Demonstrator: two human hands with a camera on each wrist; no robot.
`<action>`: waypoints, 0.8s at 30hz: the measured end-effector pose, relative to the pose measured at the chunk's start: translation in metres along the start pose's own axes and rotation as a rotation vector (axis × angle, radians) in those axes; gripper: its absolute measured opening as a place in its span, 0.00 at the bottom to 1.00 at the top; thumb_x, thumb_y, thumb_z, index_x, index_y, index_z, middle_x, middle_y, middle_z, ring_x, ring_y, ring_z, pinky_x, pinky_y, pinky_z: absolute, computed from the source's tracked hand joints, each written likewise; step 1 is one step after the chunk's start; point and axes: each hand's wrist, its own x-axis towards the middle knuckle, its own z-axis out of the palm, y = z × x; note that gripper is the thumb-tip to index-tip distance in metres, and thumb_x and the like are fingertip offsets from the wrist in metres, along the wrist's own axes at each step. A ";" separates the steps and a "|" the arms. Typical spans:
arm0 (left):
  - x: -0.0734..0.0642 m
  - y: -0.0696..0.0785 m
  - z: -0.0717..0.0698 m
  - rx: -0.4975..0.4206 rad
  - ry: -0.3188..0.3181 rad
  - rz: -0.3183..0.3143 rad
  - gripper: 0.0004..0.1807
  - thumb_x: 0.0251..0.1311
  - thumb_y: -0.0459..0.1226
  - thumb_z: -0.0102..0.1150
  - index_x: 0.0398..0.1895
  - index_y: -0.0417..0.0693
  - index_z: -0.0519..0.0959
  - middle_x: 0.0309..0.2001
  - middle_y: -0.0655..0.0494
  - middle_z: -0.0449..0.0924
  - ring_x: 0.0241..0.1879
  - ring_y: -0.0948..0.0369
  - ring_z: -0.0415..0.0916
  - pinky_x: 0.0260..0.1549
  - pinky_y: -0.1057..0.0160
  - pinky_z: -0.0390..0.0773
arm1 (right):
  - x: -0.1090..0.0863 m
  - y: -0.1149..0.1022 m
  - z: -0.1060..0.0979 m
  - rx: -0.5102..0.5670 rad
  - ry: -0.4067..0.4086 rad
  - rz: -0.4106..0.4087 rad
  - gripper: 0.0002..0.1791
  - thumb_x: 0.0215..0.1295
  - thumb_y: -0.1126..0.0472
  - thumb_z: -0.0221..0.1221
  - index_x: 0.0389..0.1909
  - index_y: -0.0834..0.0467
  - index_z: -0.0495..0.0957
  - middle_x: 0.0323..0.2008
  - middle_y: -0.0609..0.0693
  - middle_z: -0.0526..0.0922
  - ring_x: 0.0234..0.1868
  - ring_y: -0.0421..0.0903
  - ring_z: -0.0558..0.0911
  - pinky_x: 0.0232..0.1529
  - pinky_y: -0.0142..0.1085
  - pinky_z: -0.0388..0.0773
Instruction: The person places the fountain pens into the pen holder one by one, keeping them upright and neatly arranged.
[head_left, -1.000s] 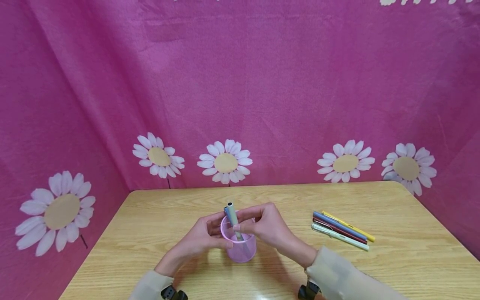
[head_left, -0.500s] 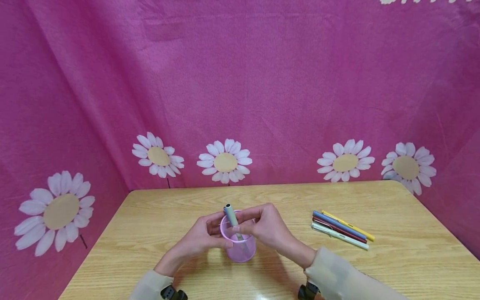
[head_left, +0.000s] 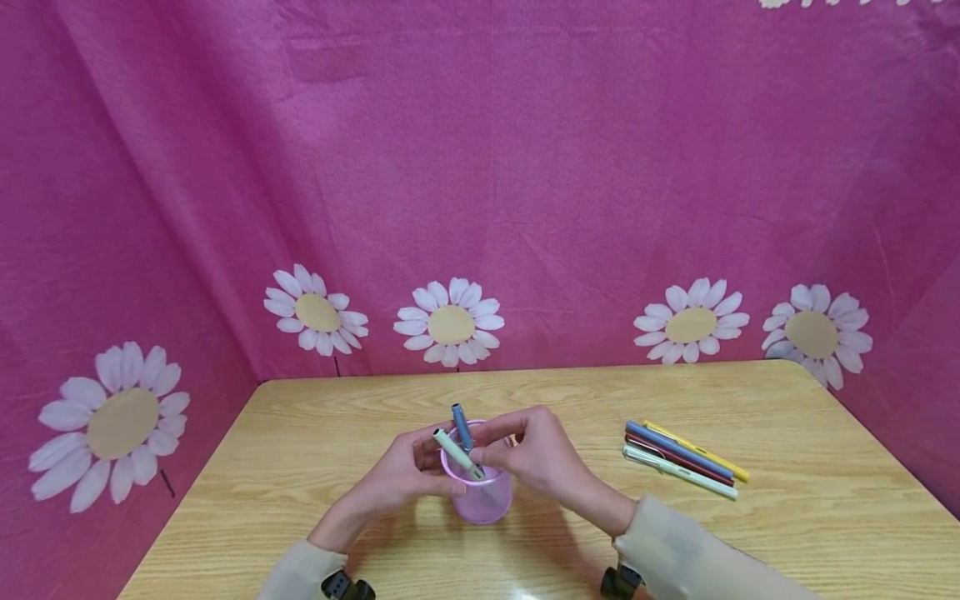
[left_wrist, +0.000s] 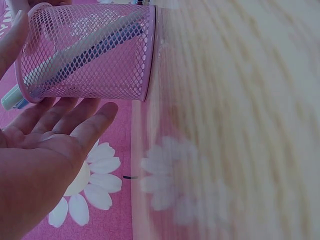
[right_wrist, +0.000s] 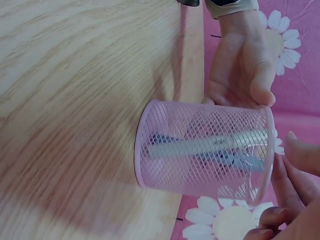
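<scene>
Pink cloth printed with daisies walls in a wood-grain table, and centre stage, towards the near edge, stands a pink mesh cup. It's upright, with two pens inside: a pale pen slanting out over the rim on the left hand's side, and a blue pen poking up just behind it, the two crossing in the right wrist view.

Round the cup now — left hand holding it, thumb at the near rim, fairly straight fingers reaching along the far side. Opposite, the right hand is at the rim, thumb and forefinger bent in right beside the blue pen; whether they pinch it or merely hover, I cannot tell.

Step in hand, by my reading: settling these two pens in the cup. What would the next move call for? A clean parting of the right fingers so neither pen gets dragged — and a steady left hand, since a light mesh cup could tip.

Further out, well to the right, four more lie in a loose bundle: a yellow pen, a second blue pen, a dark red pen and a whitish pen.
</scene>
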 end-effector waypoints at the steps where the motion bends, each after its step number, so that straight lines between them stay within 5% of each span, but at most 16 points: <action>1: 0.000 0.000 0.000 0.003 -0.001 0.005 0.40 0.59 0.29 0.75 0.75 0.34 0.69 0.55 0.42 0.84 0.54 0.49 0.82 0.53 0.59 0.84 | -0.001 0.000 -0.002 -0.001 0.004 -0.007 0.10 0.58 0.63 0.77 0.41 0.57 0.93 0.34 0.44 0.91 0.27 0.42 0.71 0.24 0.30 0.65; 5: -0.001 0.000 0.000 0.010 0.008 -0.004 0.41 0.59 0.28 0.75 0.76 0.32 0.68 0.54 0.40 0.84 0.53 0.46 0.81 0.52 0.60 0.84 | -0.004 0.001 -0.014 -0.029 0.020 -0.055 0.09 0.60 0.63 0.76 0.41 0.59 0.93 0.34 0.45 0.91 0.30 0.43 0.76 0.28 0.31 0.65; 11: 0.000 0.002 0.000 0.008 0.012 -0.028 0.42 0.59 0.29 0.76 0.76 0.35 0.68 0.58 0.40 0.83 0.55 0.51 0.82 0.55 0.59 0.82 | -0.012 0.006 -0.038 -0.097 0.056 -0.094 0.05 0.61 0.63 0.75 0.38 0.57 0.93 0.33 0.44 0.90 0.23 0.38 0.65 0.25 0.31 0.60; 24: 0.000 0.000 0.000 -0.007 0.018 -0.010 0.42 0.58 0.27 0.76 0.76 0.32 0.67 0.60 0.38 0.82 0.54 0.52 0.81 0.55 0.60 0.82 | -0.038 0.036 -0.090 -0.187 0.093 0.054 0.04 0.63 0.61 0.75 0.37 0.53 0.92 0.31 0.43 0.88 0.25 0.39 0.67 0.27 0.31 0.63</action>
